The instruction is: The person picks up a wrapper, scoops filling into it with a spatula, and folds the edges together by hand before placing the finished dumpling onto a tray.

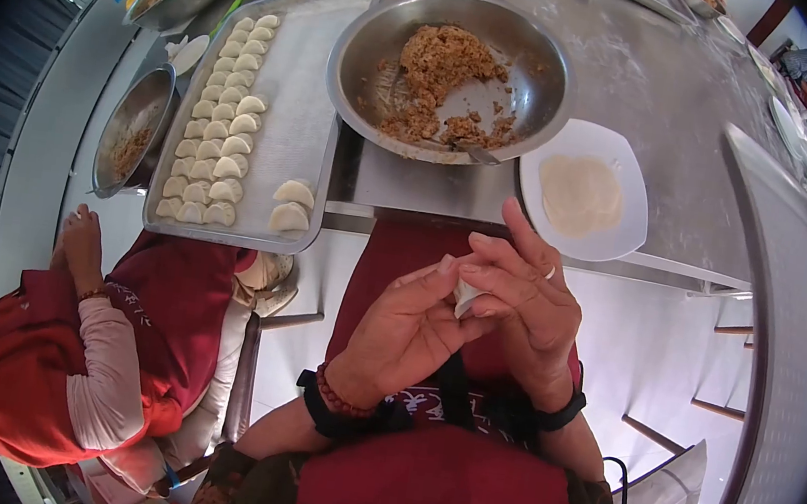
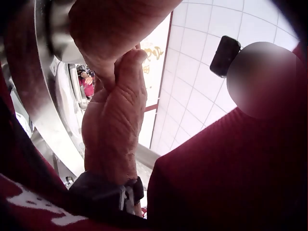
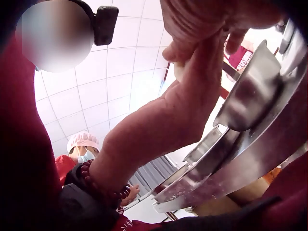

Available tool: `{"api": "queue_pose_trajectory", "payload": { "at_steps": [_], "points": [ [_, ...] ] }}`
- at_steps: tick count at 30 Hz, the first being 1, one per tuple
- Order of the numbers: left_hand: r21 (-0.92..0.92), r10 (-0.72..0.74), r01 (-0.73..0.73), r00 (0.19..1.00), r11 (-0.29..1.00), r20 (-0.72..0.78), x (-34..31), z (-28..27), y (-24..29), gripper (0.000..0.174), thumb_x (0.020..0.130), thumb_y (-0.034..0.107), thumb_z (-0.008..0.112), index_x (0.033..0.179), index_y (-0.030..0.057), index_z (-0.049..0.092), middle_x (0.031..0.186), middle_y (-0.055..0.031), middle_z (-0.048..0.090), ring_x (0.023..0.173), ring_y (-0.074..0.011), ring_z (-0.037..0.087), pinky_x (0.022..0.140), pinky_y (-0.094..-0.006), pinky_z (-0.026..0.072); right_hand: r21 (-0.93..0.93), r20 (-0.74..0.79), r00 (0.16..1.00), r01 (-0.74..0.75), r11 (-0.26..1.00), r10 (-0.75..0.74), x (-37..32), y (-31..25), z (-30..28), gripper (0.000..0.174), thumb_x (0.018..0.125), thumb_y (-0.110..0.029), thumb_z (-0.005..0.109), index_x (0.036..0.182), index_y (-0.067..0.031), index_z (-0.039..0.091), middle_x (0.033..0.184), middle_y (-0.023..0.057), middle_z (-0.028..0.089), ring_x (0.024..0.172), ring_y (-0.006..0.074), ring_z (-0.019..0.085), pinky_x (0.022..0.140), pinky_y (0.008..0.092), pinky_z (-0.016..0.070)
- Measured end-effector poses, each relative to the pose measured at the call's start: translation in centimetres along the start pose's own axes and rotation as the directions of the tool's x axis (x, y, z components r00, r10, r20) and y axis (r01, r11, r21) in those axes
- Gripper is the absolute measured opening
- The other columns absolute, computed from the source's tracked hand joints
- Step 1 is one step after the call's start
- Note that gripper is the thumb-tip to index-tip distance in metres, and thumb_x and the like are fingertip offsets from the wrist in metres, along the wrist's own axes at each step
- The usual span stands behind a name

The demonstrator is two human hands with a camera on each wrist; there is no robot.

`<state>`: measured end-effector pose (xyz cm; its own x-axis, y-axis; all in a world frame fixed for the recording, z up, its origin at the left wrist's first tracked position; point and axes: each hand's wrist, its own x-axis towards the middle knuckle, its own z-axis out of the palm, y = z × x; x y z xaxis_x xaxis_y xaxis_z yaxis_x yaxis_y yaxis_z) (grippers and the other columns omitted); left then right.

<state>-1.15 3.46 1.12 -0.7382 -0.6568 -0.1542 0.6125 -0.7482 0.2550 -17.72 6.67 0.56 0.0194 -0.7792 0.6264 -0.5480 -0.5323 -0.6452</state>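
Observation:
In the head view my left hand (image 1: 404,333) and right hand (image 1: 532,313) meet above my lap, just in front of the table edge. Between them they pinch a pale, folded dumpling (image 1: 466,297), mostly covered by thumbs and fingers. The right hand's index finger points up and away. A sliver of the dumpling (image 3: 179,71) shows in the right wrist view, under the fingers. Beyond the right hand, a round dough wrapper (image 1: 580,195) lies on a white square plate (image 1: 551,134). A steel bowl (image 1: 344,84) of brown filling (image 1: 447,61) stands ahead, with a spoon handle at its near rim.
Left of the bowl, a metal tray (image 1: 303,48) holds rows of finished dumplings (image 1: 226,135), two of them apart at its near right corner. A smaller bowl (image 1: 120,137) stands beyond it. Another person (image 1: 79,353) in a red apron sits at the left.

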Motion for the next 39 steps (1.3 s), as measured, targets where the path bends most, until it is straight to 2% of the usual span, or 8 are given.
{"api": "queue_pose_trajectory", "payload": {
  "at_steps": [5, 12, 15, 24, 30, 31, 33, 39],
  "points": [
    [0.001, -0.049, 0.049, 0.998, 0.999, -0.046, 0.1, -0.1, 0.5, 0.038, 0.108, 0.027, 0.04, 0.136, 0.0026, 0.047, 0.128, -0.009, 0.06, 0.115, -0.0223, 0.06, 0.105, -0.044, 0.0461, 0.051, -0.084, 0.987, -0.131, 0.99, 0.135, 0.8, -1.1, 0.4, 0.045, 0.079, -0.031, 0.073, 0.118, -0.0099, 0.071, 0.126, 0.0086, 0.067, 0.135, 0.0323, 0.049, 0.102, 0.0421, 0.0434],
    [-0.054, -0.013, 0.011, 0.999, 0.998, -0.04, 0.0, -1.1, 0.0, 0.038, 0.108, 0.029, 0.039, 0.135, 0.0042, 0.048, 0.127, -0.0096, 0.06, 0.114, -0.0238, 0.061, 0.102, -0.0422, 0.0479, -0.009, -0.015, 0.998, -0.063, 0.998, 0.063, 0.0, -0.1, 0.3, 0.048, 0.079, -0.035, 0.072, 0.119, -0.009, 0.071, 0.126, 0.0101, 0.067, 0.137, 0.0332, 0.048, 0.103, 0.0411, 0.0427],
    [-0.019, -0.036, 0.036, 0.998, 0.999, -0.041, 0.1, -1.0, 0.3, 0.036, 0.108, 0.029, 0.038, 0.133, 0.0049, 0.049, 0.126, -0.0086, 0.06, 0.114, -0.0232, 0.06, 0.104, -0.0427, 0.0468, 0.054, -0.027, 0.991, -0.131, 0.99, 0.132, 0.2, -0.5, 0.4, 0.045, 0.079, -0.032, 0.073, 0.119, -0.0104, 0.071, 0.127, 0.0101, 0.067, 0.137, 0.0319, 0.048, 0.102, 0.0408, 0.0429],
    [0.0, -0.036, 0.036, 0.998, 0.999, -0.059, 0.1, -0.3, -0.2, 0.039, 0.109, 0.032, 0.034, 0.131, 0.0026, 0.049, 0.124, -0.0102, 0.06, 0.114, -0.0207, 0.059, 0.106, -0.0425, 0.045, 0.249, -0.04, 0.971, -0.22, 0.943, 0.237, -0.4, -0.7, 0.4, 0.013, 0.077, -0.008, 0.078, 0.09, -0.0067, 0.076, 0.112, 0.0096, 0.074, 0.133, 0.0305, 0.053, 0.102, 0.0374, 0.0406],
    [-0.04, -0.04, 0.044, 0.996, 0.998, 0.083, 0.3, -1.0, 0.5, 0.05, 0.109, 0.039, 0.03, 0.133, -0.001, 0.048, 0.126, -0.012, 0.06, 0.116, -0.0221, 0.058, 0.105, -0.0417, 0.0446, 0.255, -0.032, 0.95, -0.293, 0.922, 0.311, 0.1, -1.2, 0.5, 0.029, 0.077, -0.011, 0.079, 0.105, -0.0089, 0.074, 0.121, 0.0116, 0.07, 0.134, 0.0314, 0.052, 0.104, 0.0409, 0.0406],
    [-0.036, -0.046, 0.051, 0.992, 0.998, 0.118, 0.4, -1.1, 0.7, 0.053, 0.109, 0.041, 0.029, 0.135, -0.0019, 0.048, 0.126, -0.0127, 0.059, 0.116, -0.0226, 0.058, 0.104, -0.0415, 0.0447, 0.216, -0.011, 0.96, -0.271, 0.938, 0.28, -0.1, -0.9, 0.5, 0.031, 0.076, -0.013, 0.079, 0.107, -0.0099, 0.073, 0.124, 0.0116, 0.069, 0.135, 0.0321, 0.051, 0.104, 0.0413, 0.0409],
    [0.042, -0.066, 0.068, 0.996, 0.997, -0.055, 0.1, 0.1, 0.9, 0.059, 0.108, 0.045, 0.028, 0.137, -0.0034, 0.045, 0.129, -0.0143, 0.059, 0.115, -0.0233, 0.058, 0.103, -0.0413, 0.0449, 0.138, 0.031, 0.975, -0.224, 0.965, 0.221, -0.4, -0.1, 0.4, 0.037, 0.074, -0.016, 0.08, 0.11, -0.0121, 0.072, 0.129, 0.0114, 0.066, 0.136, 0.0334, 0.05, 0.104, 0.0422, 0.0414],
    [0.101, -0.137, 0.159, 0.971, 0.982, -0.194, -0.2, -0.4, 1.5, 0.059, 0.107, 0.049, 0.031, 0.134, 0.0, 0.048, 0.131, -0.0119, 0.058, 0.11, -0.0201, 0.058, 0.098, -0.0384, 0.0458, -0.13, 0.236, 0.968, -0.05, 0.99, 0.08, 0.2, -0.8, -0.3, 0.02, 0.071, -0.016, 0.078, 0.089, -0.0156, 0.069, 0.131, 0.007, 0.064, 0.135, 0.0353, 0.049, 0.103, 0.0441, 0.0438]
  ]
}}
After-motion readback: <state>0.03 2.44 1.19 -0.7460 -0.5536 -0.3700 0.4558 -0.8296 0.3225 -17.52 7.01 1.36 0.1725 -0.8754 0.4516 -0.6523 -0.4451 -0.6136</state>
